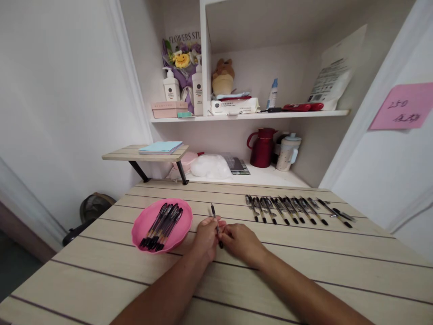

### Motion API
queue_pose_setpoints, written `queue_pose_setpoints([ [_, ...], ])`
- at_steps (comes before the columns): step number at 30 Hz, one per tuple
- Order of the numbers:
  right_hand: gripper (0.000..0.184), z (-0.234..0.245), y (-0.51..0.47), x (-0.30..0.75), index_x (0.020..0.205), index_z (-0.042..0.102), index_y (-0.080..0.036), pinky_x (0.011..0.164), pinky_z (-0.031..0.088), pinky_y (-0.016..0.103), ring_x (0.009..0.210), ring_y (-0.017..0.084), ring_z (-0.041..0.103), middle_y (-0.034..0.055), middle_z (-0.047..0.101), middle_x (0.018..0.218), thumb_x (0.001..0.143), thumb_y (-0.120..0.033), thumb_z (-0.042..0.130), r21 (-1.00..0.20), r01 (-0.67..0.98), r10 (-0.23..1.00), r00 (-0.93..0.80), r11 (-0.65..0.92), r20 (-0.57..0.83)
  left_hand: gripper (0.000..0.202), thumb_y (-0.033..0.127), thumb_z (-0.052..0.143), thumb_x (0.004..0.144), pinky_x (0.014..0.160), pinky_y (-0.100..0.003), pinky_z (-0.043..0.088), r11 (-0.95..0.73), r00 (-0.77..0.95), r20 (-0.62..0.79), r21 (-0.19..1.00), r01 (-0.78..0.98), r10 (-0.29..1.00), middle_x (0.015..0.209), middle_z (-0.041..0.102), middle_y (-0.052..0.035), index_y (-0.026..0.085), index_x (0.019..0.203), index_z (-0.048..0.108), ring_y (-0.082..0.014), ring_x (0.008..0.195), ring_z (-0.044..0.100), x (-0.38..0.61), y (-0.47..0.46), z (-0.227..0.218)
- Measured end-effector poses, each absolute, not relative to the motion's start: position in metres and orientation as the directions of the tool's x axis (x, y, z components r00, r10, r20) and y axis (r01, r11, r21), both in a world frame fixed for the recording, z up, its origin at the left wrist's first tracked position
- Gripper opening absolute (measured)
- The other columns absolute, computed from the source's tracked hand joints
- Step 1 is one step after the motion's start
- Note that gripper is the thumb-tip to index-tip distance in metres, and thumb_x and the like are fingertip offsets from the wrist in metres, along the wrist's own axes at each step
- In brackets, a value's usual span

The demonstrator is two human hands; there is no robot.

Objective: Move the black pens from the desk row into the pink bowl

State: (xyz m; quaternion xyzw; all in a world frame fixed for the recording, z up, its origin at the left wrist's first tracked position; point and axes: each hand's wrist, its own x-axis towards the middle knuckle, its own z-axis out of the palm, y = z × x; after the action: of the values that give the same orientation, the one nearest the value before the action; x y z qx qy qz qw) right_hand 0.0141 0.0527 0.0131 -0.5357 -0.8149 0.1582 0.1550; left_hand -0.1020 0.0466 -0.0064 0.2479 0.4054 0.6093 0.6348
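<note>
Both hands meet over the middle of the wooden table (304, 266) on one black pen (214, 215). My left hand (206, 235) is closed round the pen's upper shaft, whose tip points away from me. My right hand (241, 241) pinches the pen's near end. A pink plate (142, 221) with several black pens (162, 228) lies just left of my left hand. A row of several black pens (291, 210) is laid side by side on the table beyond my right hand.
A small wooden riser (128, 155) with a blue notebook (160, 147) stands at the table's far left. Behind are shelves with a red jug (262, 146), a cup (287, 152), bottles and a bouquet. A pink note (404, 106) hangs on the right wall.
</note>
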Motion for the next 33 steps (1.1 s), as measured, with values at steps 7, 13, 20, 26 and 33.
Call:
queue_pose_setpoints([
  [7,0.023,0.029,0.127,0.077,0.080,0.065,-0.015,0.058,0.032,0.029,0.076,0.024,0.059,0.0152,0.066,0.082,0.081,-0.024,0.043,-0.248,0.963,0.980,-0.060,0.107,0.190,0.023,0.030,0.064,0.065,0.040,-0.017,0.030,0.181,-0.075,-0.239,0.876,-0.448,0.968,0.060,0.055,0.0018,0.015,0.076,0.051,-0.0050,0.043,0.046,-0.102,0.043,-0.006],
  [13,0.015,0.011,0.152,0.080,0.076,0.065,-0.015,0.061,0.036,0.027,0.078,0.022,0.060,0.0152,0.066,0.084,0.076,-0.018,0.050,-0.238,0.968,0.983,-0.044,0.086,0.176,0.025,0.032,0.064,0.062,0.036,-0.017,0.021,0.168,-0.095,-0.214,0.920,-0.353,0.972,0.060,0.053,0.0034,0.016,0.074,0.050,-0.0024,0.039,0.036,-0.100,0.042,-0.005],
  [20,0.014,0.000,0.155,0.069,0.073,0.064,-0.009,0.065,0.041,0.032,0.076,0.025,0.062,0.0211,0.065,0.081,0.071,-0.014,0.051,-0.307,0.950,0.984,0.004,0.051,0.177,0.028,0.037,0.065,0.060,0.036,-0.017,0.020,0.188,-0.073,-0.226,0.921,-0.342,0.971,0.060,0.053,0.0033,0.016,0.071,0.049,-0.0022,0.039,0.036,-0.100,0.042,-0.007],
  [26,0.014,0.005,0.136,0.071,0.064,0.059,-0.017,0.053,0.039,0.022,0.058,0.014,0.057,0.0041,0.063,0.061,0.072,-0.027,0.052,-0.625,0.772,0.987,-0.020,0.117,0.160,0.026,0.038,0.063,0.062,0.036,-0.017,0.019,0.175,-0.014,-0.185,0.949,-0.263,0.983,0.059,0.052,0.0039,0.017,0.072,0.051,-0.0021,0.037,0.034,-0.097,0.039,-0.005],
  [33,0.022,0.007,0.081,0.074,0.070,0.061,-0.016,0.040,0.032,0.018,0.043,0.006,0.042,-0.0031,0.054,0.052,0.059,-0.032,0.070,-0.991,-0.088,0.995,0.027,-0.098,-0.101,0.024,0.031,0.055,0.067,0.036,-0.017,0.018,0.167,0.133,-0.146,0.973,-0.159,0.980,0.058,0.053,0.0032,0.015,0.085,0.056,-0.0026,0.036,0.034,-0.086,0.021,0.000],
])
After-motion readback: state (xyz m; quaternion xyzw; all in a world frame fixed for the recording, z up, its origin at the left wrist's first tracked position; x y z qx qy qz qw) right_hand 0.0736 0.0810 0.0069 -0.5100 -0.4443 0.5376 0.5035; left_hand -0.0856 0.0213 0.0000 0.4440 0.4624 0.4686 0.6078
